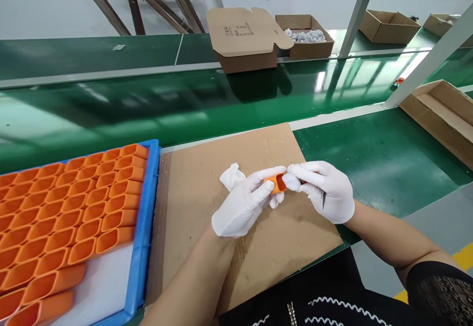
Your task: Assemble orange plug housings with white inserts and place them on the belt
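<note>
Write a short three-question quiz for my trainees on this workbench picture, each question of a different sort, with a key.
1. True or false: both hands wear white gloves.
2. Multiple choice: the row upon row of orange plastic sleeves lie in a
A. cardboard box
B. blue tray
C. wooden frame
3. Fill the gap: the hands work over a sheet of ______ laid on the green bench.

Key
1. True: the left hand and the right hand are both gloved, and together they hold one orange plastic sleeve.
2. B: the blue tray holds the orange plastic sleeves.
3. Cardboard: the cardboard sheet lies beside the tray.
</note>
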The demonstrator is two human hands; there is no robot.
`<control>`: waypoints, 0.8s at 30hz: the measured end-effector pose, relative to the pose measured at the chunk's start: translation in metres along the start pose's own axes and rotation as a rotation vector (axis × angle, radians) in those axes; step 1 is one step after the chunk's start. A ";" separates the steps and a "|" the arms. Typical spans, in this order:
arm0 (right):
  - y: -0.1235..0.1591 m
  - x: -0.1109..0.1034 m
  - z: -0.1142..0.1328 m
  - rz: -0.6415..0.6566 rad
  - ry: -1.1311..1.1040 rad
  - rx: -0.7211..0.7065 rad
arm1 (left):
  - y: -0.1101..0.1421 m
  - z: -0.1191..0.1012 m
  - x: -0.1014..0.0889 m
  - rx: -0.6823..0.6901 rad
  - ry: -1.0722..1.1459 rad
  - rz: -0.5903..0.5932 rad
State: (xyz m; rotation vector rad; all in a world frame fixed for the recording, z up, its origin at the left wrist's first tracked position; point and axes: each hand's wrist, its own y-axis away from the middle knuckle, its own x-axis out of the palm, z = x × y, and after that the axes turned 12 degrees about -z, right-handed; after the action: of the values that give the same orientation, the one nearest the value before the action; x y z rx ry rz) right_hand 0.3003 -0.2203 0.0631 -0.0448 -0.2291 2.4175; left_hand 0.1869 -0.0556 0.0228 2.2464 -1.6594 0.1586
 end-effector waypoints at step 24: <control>0.021 0.003 -0.032 -0.106 0.285 -0.035 | 0.003 0.007 0.012 0.165 -0.005 -0.152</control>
State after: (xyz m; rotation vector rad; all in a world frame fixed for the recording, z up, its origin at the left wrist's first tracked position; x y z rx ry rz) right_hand 0.2876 -0.2288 0.0279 -0.3800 -0.1389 2.2685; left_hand 0.1873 -0.0697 0.0207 2.4862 -1.5194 0.2617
